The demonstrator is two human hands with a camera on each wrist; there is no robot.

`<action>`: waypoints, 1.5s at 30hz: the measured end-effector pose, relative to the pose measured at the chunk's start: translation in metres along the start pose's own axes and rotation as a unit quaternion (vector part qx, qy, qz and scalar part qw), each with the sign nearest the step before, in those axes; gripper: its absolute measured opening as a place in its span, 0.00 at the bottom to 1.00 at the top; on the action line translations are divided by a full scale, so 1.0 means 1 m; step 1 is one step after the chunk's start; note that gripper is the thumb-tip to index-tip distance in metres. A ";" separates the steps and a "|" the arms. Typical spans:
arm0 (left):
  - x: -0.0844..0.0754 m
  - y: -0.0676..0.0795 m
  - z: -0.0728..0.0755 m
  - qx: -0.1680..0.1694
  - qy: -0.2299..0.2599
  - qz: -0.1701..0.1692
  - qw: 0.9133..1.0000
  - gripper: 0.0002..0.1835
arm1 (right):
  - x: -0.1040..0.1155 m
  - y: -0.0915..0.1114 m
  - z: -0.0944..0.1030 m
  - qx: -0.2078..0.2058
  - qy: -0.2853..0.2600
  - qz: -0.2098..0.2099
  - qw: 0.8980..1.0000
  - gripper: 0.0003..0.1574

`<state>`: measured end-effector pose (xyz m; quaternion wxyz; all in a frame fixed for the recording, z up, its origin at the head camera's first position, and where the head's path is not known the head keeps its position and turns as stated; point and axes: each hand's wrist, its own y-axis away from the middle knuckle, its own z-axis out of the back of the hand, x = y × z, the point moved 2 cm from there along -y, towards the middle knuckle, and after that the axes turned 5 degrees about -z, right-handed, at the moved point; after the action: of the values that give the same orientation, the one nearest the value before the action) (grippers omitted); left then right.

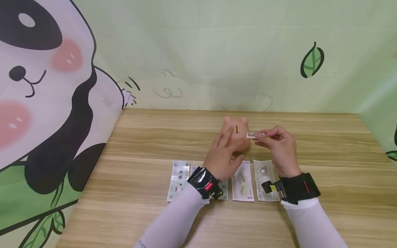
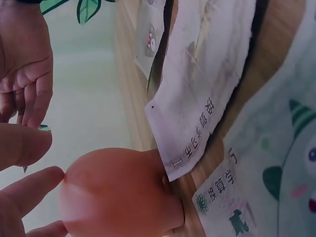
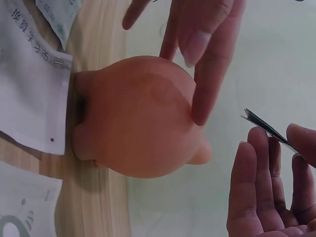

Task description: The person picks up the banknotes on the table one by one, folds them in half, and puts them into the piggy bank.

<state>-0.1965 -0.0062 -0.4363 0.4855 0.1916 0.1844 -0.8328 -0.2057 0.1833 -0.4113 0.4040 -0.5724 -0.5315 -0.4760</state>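
A pink piggy bank [image 1: 240, 142] stands toward the back of the table, its dark coin slot facing up. My left hand [image 1: 221, 159] rests on its near left side; the extended fingertips touch the pink surface [image 2: 118, 192] in the left wrist view. To the right of the bank, my right hand [image 1: 281, 148] pinches a small folded play banknote [image 1: 251, 135] between thumb and fingers. The right wrist view shows the folded note [image 3: 269, 130] edge-on, apart from the bank, its layers slightly spread at the free end.
Several flat play banknotes lie in a row nearer me: a green one [image 1: 179, 179] at left, a pinkish one [image 1: 243, 183] and a pale one [image 1: 263, 172] at right. My left forearm and hand partly cover others. A panda-print cloth [image 1: 198, 69] hangs behind the wooden table [image 1: 139, 144].
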 end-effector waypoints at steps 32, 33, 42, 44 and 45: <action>0.003 0.000 0.003 0.018 -0.046 -0.012 0.999 0.29 | 0.000 -0.037 -0.034 -0.028 0.281 0.005 0.959 0.12; 0.003 0.000 0.002 0.017 -0.047 -0.013 0.999 0.28 | 0.001 -0.038 -0.035 -0.033 0.294 0.011 0.955 0.12; 0.003 0.000 0.002 0.010 -0.044 -0.011 0.999 0.27 | 0.008 -0.042 -0.039 -0.047 0.370 0.047 0.927 0.10; 0.002 0.001 0.002 0.008 -0.043 -0.011 0.999 0.27 | 0.009 -0.042 -0.039 -0.043 0.385 0.055 0.920 0.10; 0.002 0.001 0.002 0.008 -0.043 -0.011 0.999 0.27 | 0.010 -0.041 -0.040 -0.039 0.391 0.058 0.918 0.10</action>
<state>-0.1972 -0.0088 -0.4361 0.4819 0.1573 0.1592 -0.8472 -0.2514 0.1517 -0.3943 0.5839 -0.3855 -0.2783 -0.6580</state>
